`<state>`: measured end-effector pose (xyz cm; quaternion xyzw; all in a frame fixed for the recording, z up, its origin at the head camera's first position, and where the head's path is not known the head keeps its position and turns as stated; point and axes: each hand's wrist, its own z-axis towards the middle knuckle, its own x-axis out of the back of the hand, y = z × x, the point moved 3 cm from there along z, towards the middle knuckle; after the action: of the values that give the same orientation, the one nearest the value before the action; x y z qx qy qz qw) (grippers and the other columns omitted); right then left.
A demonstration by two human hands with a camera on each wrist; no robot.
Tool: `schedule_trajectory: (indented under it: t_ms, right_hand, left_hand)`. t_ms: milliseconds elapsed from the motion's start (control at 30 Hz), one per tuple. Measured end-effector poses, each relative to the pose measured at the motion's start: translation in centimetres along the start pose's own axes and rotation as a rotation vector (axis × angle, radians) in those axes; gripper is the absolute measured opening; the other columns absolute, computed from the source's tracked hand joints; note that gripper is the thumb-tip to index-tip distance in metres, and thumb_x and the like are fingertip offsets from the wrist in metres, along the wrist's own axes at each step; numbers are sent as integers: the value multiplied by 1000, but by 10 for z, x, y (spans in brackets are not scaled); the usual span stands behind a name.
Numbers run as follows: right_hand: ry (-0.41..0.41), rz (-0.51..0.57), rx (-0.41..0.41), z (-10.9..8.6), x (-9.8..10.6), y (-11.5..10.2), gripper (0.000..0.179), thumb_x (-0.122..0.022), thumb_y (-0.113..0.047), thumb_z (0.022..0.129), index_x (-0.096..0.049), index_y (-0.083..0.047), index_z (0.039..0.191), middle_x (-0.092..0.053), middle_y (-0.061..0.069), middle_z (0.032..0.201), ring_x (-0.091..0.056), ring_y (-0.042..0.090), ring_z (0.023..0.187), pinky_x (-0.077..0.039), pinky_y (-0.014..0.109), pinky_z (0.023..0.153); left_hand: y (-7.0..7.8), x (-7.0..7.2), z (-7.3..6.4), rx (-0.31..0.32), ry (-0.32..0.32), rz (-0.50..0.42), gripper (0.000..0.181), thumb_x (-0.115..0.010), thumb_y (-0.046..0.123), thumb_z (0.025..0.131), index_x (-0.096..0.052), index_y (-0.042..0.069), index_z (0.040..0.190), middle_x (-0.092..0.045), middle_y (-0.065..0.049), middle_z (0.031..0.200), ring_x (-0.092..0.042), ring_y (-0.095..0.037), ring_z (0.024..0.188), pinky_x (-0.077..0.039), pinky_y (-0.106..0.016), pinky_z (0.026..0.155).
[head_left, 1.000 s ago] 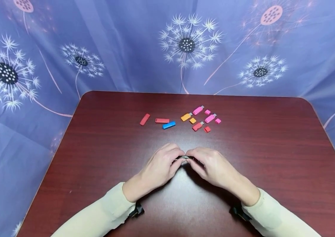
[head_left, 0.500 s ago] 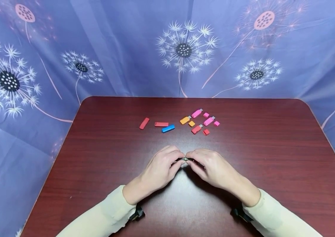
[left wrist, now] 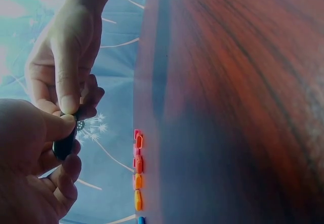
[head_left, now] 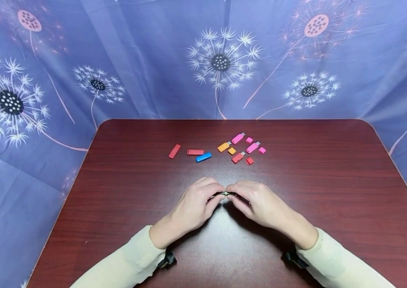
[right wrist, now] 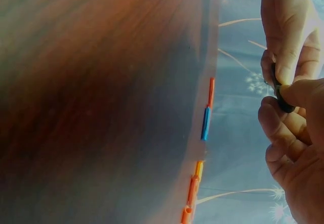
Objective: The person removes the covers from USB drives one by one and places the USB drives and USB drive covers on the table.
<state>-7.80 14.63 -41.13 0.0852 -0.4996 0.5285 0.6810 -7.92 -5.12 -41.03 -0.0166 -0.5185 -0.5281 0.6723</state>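
Observation:
A small black USB flash drive [head_left: 225, 193] is held above the table between the two hands. My left hand [head_left: 197, 204] pinches one end between thumb and fingers. The other end is pinched by my right hand [head_left: 262, 204] in the same way, the fingertips of both hands almost meeting. In the left wrist view the drive's dark body [left wrist: 64, 145] sticks out under the left thumb. Its dark rounded end [right wrist: 286, 105] shows by the right thumb in the right wrist view. Fingers cover most of the drive, so the join at its middle is hard to make out.
Farther back lie uncapped drives: orange [head_left: 224, 147], pink [head_left: 238, 138], another pink [head_left: 253, 147] and red [head_left: 238, 157], with loose caps such as the red cap [head_left: 249, 161]. Left of them are a blue drive [head_left: 203, 157] and two red drives [head_left: 175, 151]. A patterned cloth [head_left: 153, 60] hangs behind.
The head view has tilted up slightly, so the table sits lower in it. Both hands keep their grip on the black drive; the pale gap between the fingertips looks narrower.

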Motion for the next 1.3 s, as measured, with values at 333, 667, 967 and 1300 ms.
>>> schedule_trajectory:
  t_ms: [333, 667, 967, 1300]
  right_hand:
    - [-30, 15, -14, -1, 3, 1, 20, -75, -4, 95, -74, -9, 114, -73, -6, 103, -70, 10, 95, -58, 32, 85]
    - [-57, 31, -25, -2, 8, 3, 20, -75, -7, 97, -75, -12, 115, -73, -9, 103, -68, 5, 94, -57, 27, 84]
    - [-74, 31, -36, -3, 11, 3, 19, -76, -8, 97, -75, -13, 116, -73, -9, 104, -68, 4, 94, -56, 25, 85]
    - [-53, -25, -62, -8, 21, 7, 16, -78, -5, 92, -73, -11, 107, -70, -10, 98, -66, 6, 87, -58, 29, 79]
  left_hand:
    - [0, -1, 0, 0, -7, -14, 6, -76, 9, 98, -78, 11, 104, -70, 5, 97, -64, -11, 92, -53, -29, 83]
    - [0, -2, 0, 0, -12, -29, 8, -77, 9, 98, -79, 12, 105, -71, 6, 99, -64, -10, 93, -52, -26, 84]
    - [1, -1, 1, -10, -9, -26, 10, -78, 7, 97, -79, 12, 106, -71, 6, 98, -63, -10, 92, -52, -27, 83]
    - [-4, 4, 1, 42, 35, -7, 7, -78, 7, 96, -79, 10, 103, -71, 4, 96, -63, -12, 90, -53, -29, 81]
